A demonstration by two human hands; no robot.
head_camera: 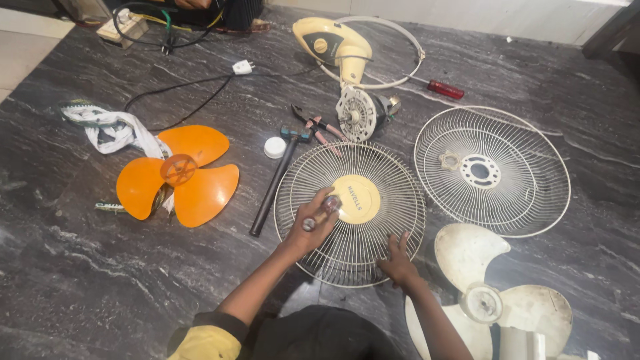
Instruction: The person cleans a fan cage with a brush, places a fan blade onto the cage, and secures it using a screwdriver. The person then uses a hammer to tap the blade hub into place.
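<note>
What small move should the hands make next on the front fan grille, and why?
Probably bring the screwdriver tip onto the yellow centre cap: the left hand holds it at the cap's edge, while the right hand steadies the front grille rim.

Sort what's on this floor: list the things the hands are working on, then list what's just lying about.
In hand:
front grille, steadied by right hand
small tool in left hand

Lying about:
orange blade
white blade
rear grille
motor
pliers
red screwdriver
cloth
white cap
</note>
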